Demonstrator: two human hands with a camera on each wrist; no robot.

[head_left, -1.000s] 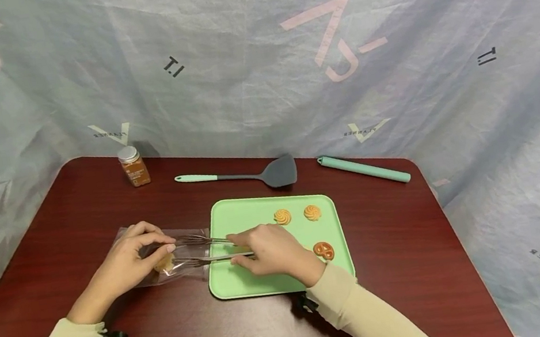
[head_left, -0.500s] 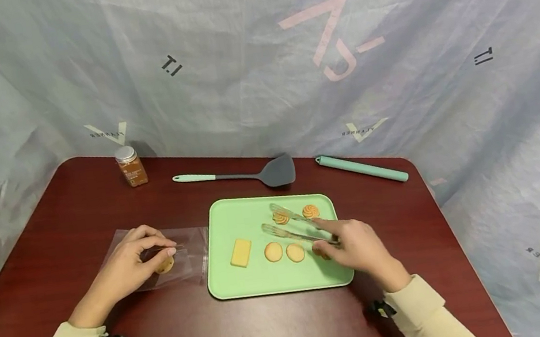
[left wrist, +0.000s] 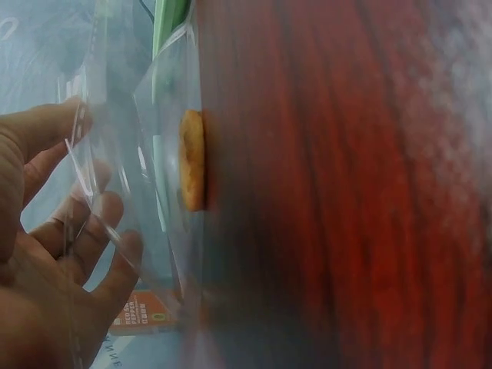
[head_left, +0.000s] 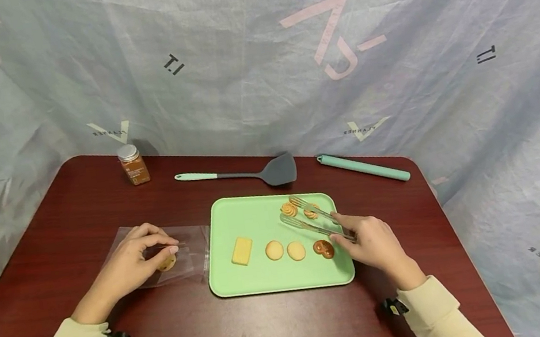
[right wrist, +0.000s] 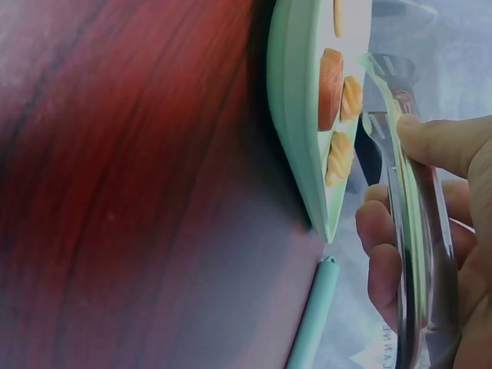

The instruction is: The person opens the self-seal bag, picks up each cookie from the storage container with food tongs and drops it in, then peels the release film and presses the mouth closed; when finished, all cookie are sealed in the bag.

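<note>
My left hand (head_left: 137,258) pinches the film of a clear plastic bag (head_left: 190,236) that lies on the table left of the tray. Inside the bag is a cookie (left wrist: 192,160), flat near the tabletop. With thumb and fingers, my right hand (head_left: 372,240) grips metal tongs (head_left: 316,227), their arms spread apart. The tips reach over the green tray (head_left: 260,280), around the left swirl cookie (head_left: 289,209); one arm overlaps the right swirl cookie (head_left: 311,213). In front are a rectangular biscuit (head_left: 242,251), two round biscuits (head_left: 274,250) and a pretzel cookie (head_left: 323,249).
A spatula (head_left: 278,170) with a grey blade lies behind the tray. To its right is a green rod (head_left: 364,167) near the table's back edge. A spice jar (head_left: 135,168) with a silver lid stands at the back left. Fabric hangs behind the table.
My right hand has drawn the tongs from the bag back to the right, over the tray. The left swirl cookie has shifted slightly back and right. My left hand stays at the bag.
</note>
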